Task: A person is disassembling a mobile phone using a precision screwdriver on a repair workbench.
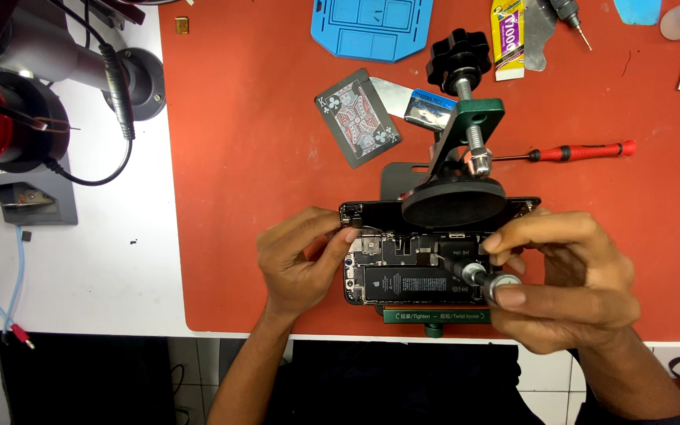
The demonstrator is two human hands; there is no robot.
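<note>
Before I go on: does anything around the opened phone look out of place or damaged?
One oddity: a playing card lies on the red mat among the tools. The opened phone sits square in the clamp fixture, with no visible damage or spills.

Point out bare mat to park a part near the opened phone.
Free: orange mat left of the playing card, and right of the clamp fixture below the red screwdriver. Crowded: top edge, and the opened phone.

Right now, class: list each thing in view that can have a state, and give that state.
Phone: opened, insides exposed, held in clamp.
Suction clamp: cup pressed on the screen.
Left hand: steadying the phone's edge.
Right hand: gripping a screwdriver.
Red screwdriver: lying unused.
</note>
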